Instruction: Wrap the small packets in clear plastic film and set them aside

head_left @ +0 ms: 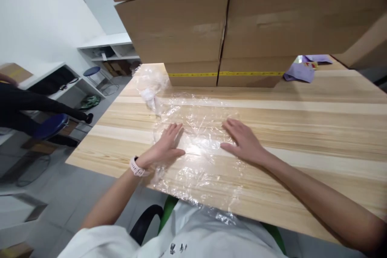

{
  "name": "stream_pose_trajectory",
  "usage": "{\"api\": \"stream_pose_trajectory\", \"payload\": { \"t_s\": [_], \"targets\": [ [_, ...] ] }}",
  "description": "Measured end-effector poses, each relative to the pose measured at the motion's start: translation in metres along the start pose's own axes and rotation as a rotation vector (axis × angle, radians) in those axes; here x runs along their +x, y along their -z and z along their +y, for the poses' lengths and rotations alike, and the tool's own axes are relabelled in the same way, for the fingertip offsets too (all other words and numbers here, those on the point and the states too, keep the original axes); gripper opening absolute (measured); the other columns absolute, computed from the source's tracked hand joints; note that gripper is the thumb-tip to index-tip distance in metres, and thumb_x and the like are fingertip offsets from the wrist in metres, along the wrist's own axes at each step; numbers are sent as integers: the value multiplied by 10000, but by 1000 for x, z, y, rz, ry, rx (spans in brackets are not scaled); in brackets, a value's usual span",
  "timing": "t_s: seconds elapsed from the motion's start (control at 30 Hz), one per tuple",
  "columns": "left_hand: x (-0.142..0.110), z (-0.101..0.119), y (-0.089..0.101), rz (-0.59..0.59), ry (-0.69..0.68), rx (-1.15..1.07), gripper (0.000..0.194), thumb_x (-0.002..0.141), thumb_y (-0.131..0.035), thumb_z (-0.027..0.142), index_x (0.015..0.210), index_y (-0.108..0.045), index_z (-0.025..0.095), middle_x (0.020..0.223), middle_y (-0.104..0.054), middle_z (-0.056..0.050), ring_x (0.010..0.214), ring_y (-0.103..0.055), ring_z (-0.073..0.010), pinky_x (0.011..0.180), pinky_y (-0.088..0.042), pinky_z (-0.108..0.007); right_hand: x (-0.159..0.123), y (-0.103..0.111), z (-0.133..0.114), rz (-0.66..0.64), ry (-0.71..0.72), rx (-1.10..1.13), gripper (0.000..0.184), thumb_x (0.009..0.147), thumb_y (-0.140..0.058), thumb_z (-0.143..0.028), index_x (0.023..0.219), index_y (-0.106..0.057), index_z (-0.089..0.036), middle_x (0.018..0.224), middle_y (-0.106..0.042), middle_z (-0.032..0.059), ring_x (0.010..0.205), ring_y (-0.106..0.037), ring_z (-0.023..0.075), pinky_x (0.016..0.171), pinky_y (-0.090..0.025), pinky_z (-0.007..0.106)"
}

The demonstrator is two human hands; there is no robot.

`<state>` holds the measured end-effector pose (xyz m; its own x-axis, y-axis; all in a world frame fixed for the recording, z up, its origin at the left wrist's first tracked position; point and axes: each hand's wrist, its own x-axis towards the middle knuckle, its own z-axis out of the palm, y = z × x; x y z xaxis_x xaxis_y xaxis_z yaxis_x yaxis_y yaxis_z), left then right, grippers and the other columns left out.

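A sheet of clear plastic film [198, 129], crinkled and shiny, lies spread over the wooden table [302, 129] and hangs past its front edge. My left hand [167, 145], with a pale watch on the wrist, rests on the film's left part, fingers stretched out and thumb apart. Opposite it, my right hand [242, 140] lies at the film's right side with fingers extended and thumb spread. Neither hand grips anything. At the back left, the film meets a bunched heap of clear plastic [151, 80] with a whitish piece in it.
Large stacked cardboard boxes [178, 28] stand along the table's back, with a yellow measuring tape [193, 74] across their lower part. Purple packets [299, 72] lie at the back right. Beyond the left edge are a blue stool [51, 126], white shelving [105, 40] and a person in dark trousers [39, 100].
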<state>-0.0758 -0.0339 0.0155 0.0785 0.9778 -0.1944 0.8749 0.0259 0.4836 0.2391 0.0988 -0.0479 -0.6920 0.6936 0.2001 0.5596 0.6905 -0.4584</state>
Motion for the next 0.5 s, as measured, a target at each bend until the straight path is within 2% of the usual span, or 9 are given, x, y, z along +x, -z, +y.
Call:
{"api": "stream_pose_trajectory", "payload": {
  "t_s": [0.1, 0.17, 0.2, 0.27, 0.33, 0.4, 0.43, 0.47, 0.5],
  "targets": [
    [-6, -5, -16, 49, -71, -133, 1030, 878, -709, 336, 1651, -29, 290, 1722, -81, -125, 1594, -46, -316, 1275, -134, -545, 21, -29, -48, -82, 228, 159, 521, 953, -580, -500, 1402, -602, -235, 1571, -479, 132, 1466, -410, 354, 1184, -336, 608],
    [-7, -1, -23, 78, -169, -224, 1033, 866, -705, 323, 1657, -42, 285, 1717, -126, -121, 1585, -139, -306, 1276, -176, -503, 36, -46, -74, -89, 357, 373, 327, 972, -554, -356, 1236, -707, -237, 1416, -638, 118, 1335, -558, 306, 1117, -438, 560],
    [-8, 1, -25, 84, -209, -274, 1013, 866, -693, 326, 1660, -65, 277, 1702, -197, -126, 1566, -220, -306, 1266, -219, -492, 43, -53, -87, -107, 388, 502, 271, 968, -548, -303, 1145, -740, -234, 1295, -710, 109, 1225, -634, 283, 1054, -498, 525],
    [-10, 4, -25, 101, -234, -398, 942, 876, -647, 318, 1659, -125, 269, 1619, -397, -130, 1476, -409, -303, 1222, -322, -482, 54, -62, -110, -160, 345, 755, 223, 949, -548, -246, 995, -764, -224, 1039, -778, 76, 979, -723, 238, 896, -583, 437],
    [-16, 6, -20, 113, -204, -551, 880, 878, -597, 288, 1652, -178, 278, 1485, -571, -101, 1337, -566, -284, 1155, -420, -465, 62, -62, -131, -184, 242, 923, 202, 935, -560, -230, 968, -758, -220, 926, -773, 46, 848, -738, 206, 805, -602, 375],
    [-25, 3, -5, 159, -156, -669, 824, 853, -586, 261, 1622, -294, 296, 1366, -667, -63, 1212, -650, -273, 1086, -488, -448, 67, -56, -148, -123, 242, 949, 206, 921, -598, -238, 1073, -737, -232, 1054, -760, 54, 969, -732, 214, 882, -591, 388],
    [-30, -1, 6, 210, -127, -694, 761, 832, -590, 247, 1570, -414, 300, 1295, -705, -50, 1150, -676, -275, 1041, -518, -442, 69, -52, -154, -64, 288, 910, 248, 916, -623, -247, 1146, -715, -246, 1179, -731, 68, 1092, -701, 230, 964, -564, 418],
    [-34, -7, 20, 301, -90, -696, 656, 803, -593, 226, 1454, -572, 300, 1201, -740, -41, 1081, -694, -276, 986, -544, -432, 70, -49, -158, 0, 349, 850, 300, 913, -641, -254, 1210, -686, -263, 1298, -682, 80, 1205, -649, 242, 1040, -523, 448],
    [-38, -17, 37, 427, -43, -680, 513, 769, -591, 198, 1259, -715, 289, 1085, -762, -37, 1004, -701, -272, 924, -561, -416, 71, -47, -161, 62, 410, 783, 338, 916, -647, -255, 1253, -661, -279, 1382, -632, 88, 1284, -598, 248, 1089, -486, 469]
  ]
}}
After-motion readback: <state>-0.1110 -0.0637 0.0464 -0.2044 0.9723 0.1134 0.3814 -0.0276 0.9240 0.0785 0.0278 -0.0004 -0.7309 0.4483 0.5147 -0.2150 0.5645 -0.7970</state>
